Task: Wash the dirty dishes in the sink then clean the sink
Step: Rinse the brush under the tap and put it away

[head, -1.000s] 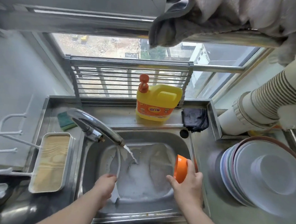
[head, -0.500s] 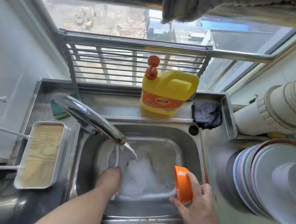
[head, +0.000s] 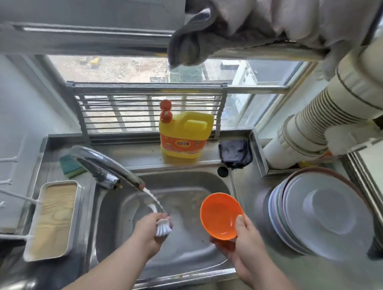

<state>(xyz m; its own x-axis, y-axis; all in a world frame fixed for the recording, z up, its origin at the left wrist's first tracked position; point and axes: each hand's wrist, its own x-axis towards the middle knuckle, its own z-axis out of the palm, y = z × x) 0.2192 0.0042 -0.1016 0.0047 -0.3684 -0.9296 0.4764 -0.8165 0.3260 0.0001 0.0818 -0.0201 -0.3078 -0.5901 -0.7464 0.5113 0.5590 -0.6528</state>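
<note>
The sink (head: 208,181) and faucet (head: 104,163) are shiny steel. The orange bowl (head: 220,214) looks like glossy, smooth plastic. A wood-grain tray (head: 53,219) sits matt.

— Is any writing showing anywhere?
— Only the yellow detergent jug (head: 184,133) is carrying an orange label with a small logo, and its characters are blurring beyond reading.
</note>
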